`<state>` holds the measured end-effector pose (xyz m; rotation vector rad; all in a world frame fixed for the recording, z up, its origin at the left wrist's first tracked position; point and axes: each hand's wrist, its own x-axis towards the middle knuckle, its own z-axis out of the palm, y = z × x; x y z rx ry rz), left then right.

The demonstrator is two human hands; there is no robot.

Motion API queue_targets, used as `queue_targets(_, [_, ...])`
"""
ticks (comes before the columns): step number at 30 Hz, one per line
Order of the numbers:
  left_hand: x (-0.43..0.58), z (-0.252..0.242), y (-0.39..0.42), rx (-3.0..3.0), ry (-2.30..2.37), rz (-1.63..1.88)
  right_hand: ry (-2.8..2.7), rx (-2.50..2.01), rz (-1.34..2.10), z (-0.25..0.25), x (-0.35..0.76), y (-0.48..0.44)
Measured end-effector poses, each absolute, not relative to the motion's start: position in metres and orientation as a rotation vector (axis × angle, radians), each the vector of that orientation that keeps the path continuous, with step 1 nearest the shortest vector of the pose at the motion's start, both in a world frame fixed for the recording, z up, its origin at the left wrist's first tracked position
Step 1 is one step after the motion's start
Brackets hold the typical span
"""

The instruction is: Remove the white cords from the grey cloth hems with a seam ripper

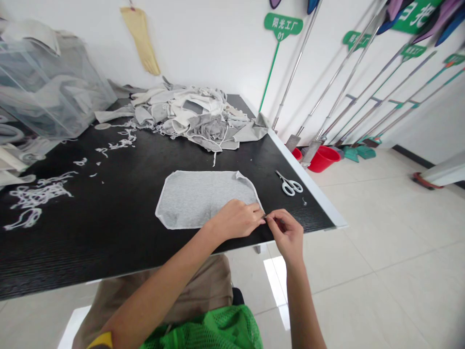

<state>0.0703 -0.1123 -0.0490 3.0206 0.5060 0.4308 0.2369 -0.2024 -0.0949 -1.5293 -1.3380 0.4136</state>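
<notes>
With left hand (241, 219) and right hand (288, 230), pinching gray cloth (198, 196) at near-right corner. Runs longways off left, nearer left hand.

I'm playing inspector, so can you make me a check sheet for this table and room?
Surface: black table, pale strip along its right edge.
Job's things: grey cloth, spread out; scissors near the right edge.
Clutter: heaped cloths behind; loose threads on the left.
Hands: left hand on the cloth; right hand beside it, pinched, anything held too small to tell.
Cables: nothing seen.
Surroundings: yellow glove on the wall, leaning poles, red bucket on the floor.
</notes>
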Motion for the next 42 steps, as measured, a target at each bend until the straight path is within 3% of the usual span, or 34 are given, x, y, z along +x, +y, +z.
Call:
queue_targets(20, [0.062,-0.048,-0.110,2.927,0.587,0.459,-1.066,-1.332,0.569,-0.099,0.243,-0.205])
queue_targets(28, [-0.008,-0.057,-0.138,2.641,0.955,0.770,-0.860,-1.225,0.608,-0.107,0.245,-0.201])
queue_targets(35, [-0.078,-0.086,-0.182,2.557,1.125,0.951,-0.616,-1.133,0.583,-0.079,0.242,-0.215])
queue_targets(42, [-0.142,-0.111,-0.226,2.499,1.241,0.955,-0.859,-1.165,0.543,-0.036,0.211,-0.221])
